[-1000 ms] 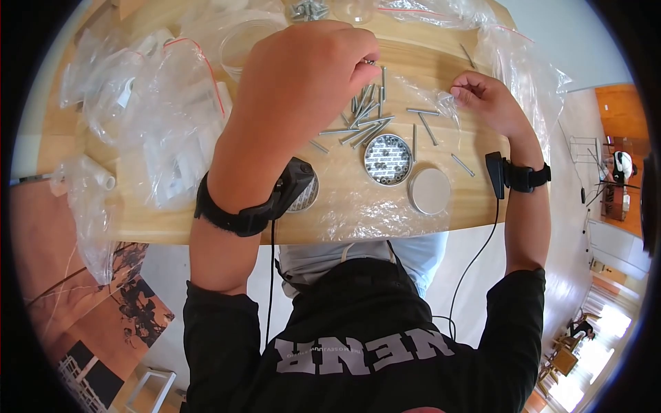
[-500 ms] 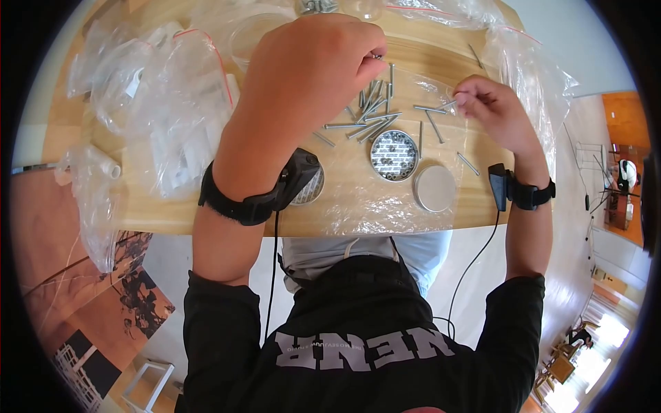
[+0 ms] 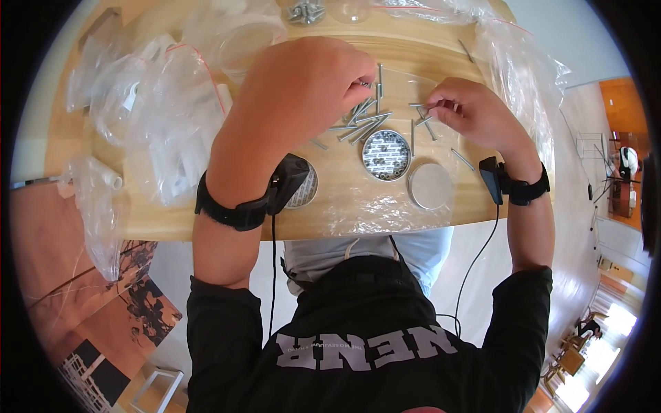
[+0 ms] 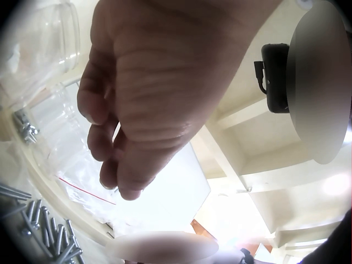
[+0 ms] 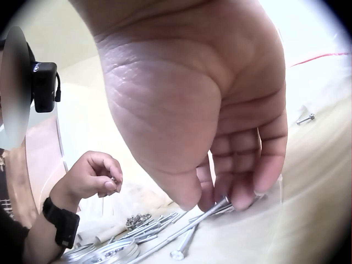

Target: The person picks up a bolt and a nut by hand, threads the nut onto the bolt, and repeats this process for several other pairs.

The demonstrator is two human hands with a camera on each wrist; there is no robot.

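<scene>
My left hand (image 3: 303,82) pinches a small shiny metal piece (image 5: 114,179) beside the bolt pile; the curled fingers hide most of it. My right hand (image 3: 475,113) has its thumb and fingertips at a long bolt (image 5: 179,231) and pinches it near its head. Just beneath those fingers lies another bolt (image 5: 188,242). A heap of long silver bolts (image 3: 365,124) spreads on the table between both hands. Nearer the body, a round tin (image 3: 387,155) contains many small nuts, and a plain round lid (image 3: 430,186) lies to its right.
Under my left wrist a second tin (image 3: 306,189) is partly covered. Crumpled clear bags (image 3: 165,124) fill the left side, and another bag (image 3: 523,76) the right. A clear jar (image 3: 305,12) of metal pieces stands at the back. A single bolt (image 3: 462,160) lies at right.
My right hand has moved left to the bolts, taking its bolt along. My left hand has come slightly nearer the body, still pinching the small metal piece.
</scene>
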